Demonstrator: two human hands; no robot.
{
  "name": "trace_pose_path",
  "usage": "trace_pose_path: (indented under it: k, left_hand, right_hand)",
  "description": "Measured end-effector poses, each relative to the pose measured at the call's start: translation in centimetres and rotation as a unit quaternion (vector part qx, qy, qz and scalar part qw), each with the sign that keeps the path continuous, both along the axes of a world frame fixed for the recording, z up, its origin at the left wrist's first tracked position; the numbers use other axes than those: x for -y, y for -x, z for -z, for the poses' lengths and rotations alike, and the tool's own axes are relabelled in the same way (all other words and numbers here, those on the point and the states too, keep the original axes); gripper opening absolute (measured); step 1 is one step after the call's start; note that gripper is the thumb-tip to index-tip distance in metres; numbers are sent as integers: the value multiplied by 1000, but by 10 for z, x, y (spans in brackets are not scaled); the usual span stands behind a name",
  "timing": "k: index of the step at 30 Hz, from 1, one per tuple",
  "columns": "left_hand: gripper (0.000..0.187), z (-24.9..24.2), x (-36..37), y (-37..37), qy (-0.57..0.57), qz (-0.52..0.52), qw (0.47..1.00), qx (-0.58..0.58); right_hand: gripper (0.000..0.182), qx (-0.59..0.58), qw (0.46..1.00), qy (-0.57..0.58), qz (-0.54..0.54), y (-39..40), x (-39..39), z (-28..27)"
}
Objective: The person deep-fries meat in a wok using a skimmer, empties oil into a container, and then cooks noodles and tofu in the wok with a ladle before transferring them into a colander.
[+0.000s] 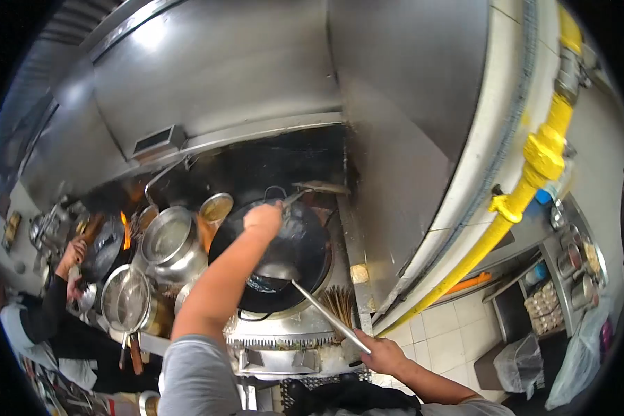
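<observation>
My right hand [385,356] has its fingers closed on a long silver-handled metal ladle [331,317], bowl inside the round, black, glossy wok [301,253] on the stove [291,329]. Bristly tan brush [339,303] borders its right; interior right is unobstructed. Left hand [263,220]: fingers curled near the far rim, grip unclear.

Wearer's clothing, located relative to the wok [305,253]. Below and to its left: left sleeve [197,374], plain light grey cloth, short, softly creased, its edge lying near the elbow. Below and to its right: right sleeve [464,408], matching grey, partly cut off. Directly below it: black garment [347,399], loosely folded, its type indistinct. The left hand [262,220] and right hand [383,355] are bare, as are both forearms.
</observation>
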State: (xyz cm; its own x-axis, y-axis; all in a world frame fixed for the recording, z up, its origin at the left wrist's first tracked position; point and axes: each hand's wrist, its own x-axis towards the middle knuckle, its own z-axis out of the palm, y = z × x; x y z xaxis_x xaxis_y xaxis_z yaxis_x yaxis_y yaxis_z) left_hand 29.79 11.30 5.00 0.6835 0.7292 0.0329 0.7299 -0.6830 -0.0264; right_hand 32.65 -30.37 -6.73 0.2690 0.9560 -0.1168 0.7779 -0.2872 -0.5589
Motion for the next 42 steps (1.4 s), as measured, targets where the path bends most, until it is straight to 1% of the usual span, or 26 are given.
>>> trace_pose_path:
  k: [2,3,4,6,8,10,12,14,15,16,17,18,22,23,25,27,29,30,31,32,33,34,36,39,40,42]
  left_hand:
    - [36,-38,17,67,15,-20,999,29]
    - [37,-44,21,108,8,-33,997,65]
    - [43,-49,25,153,-3,-51,994,100]
    - [48,-61,40,249,79,-78,973,202]
    - [48,-57,56,352,258,-141,891,345]
    - [42,-70,98,434,359,-286,767,448]
    - [35,-51,120,507,412,-307,669,537]
    - [28,-31,136,557,433,-334,561,621]
    - [23,-32,140,570,450,-356,529,625]
    - [23,-19,139,587,463,-346,501,644]
    - [23,-7,138,602,475,-340,476,657]
    - [24,5,136,615,488,-331,452,669]
    - [25,34,124,642,519,-340,398,675]
    - [24,38,122,641,504,-353,432,660]
    - [27,48,115,653,527,-322,406,673]
    - [32,55,110,665,552,-298,389,675]
    - [62,44,113,661,534,-307,349,707]
    - [62,43,120,663,535,-309,348,705]
    - [74,42,129,668,530,-305,341,713]
    - [86,41,139,672,526,-300,334,722]
    - [93,41,156,674,509,-295,340,734]
    - [92,31,178,670,485,-320,332,743]
    - [86,48,222,672,438,-327,281,789]
    - [64,75,306,650,330,-363,244,837]
    - [59,83,336,635,295,-385,208,850]
    - [53,108,398,610,281,-390,166,861]
  right_hand:
    - [60,-12,999,-39,18,1,-8,-4]
    - [59,-49,998,2,42,4,-15,-11]
    - [59,-122,990,-25,61,4,-20,-2]
    - [59,-222,967,-102,74,0,-36,30]
    - [58,-277,958,-50,60,3,-59,12]
    - [54,-459,883,30,98,21,-92,-43]
    - [43,-501,860,40,87,29,-139,-46]
    - [23,-467,883,18,37,64,-206,-72]
    - [8,-465,885,-16,-28,64,-256,-46]
    - [7,-504,863,29,-15,90,-295,-75]
    - [7,-478,877,25,-36,114,-337,-79]
    - [9,-506,860,23,-58,135,-380,-71]
    - [11,-378,926,3,-13,222,-499,-49]
    - [11,-364,931,23,-1,239,-511,-51]
    - [11,-350,936,46,9,256,-530,-44]
    - [14,-526,843,107,34,251,-554,-19]
    - [16,-710,686,149,56,243,-538,-45]
    - [15,-772,615,157,44,234,-530,-53]
    - [11,-815,550,173,51,219,-527,-54]
    - [16,-854,482,187,57,204,-520,-59]
    - [29,-861,480,165,45,185,-507,-63]
    - [35,-875,447,164,84,174,-483,-80]
    - [37,-894,412,165,57,150,-426,-104]
    - [45,-914,363,175,50,108,-347,-120]
    - [45,-913,365,174,50,94,-325,-120]
    - [42,-890,416,174,70,61,-286,-110]
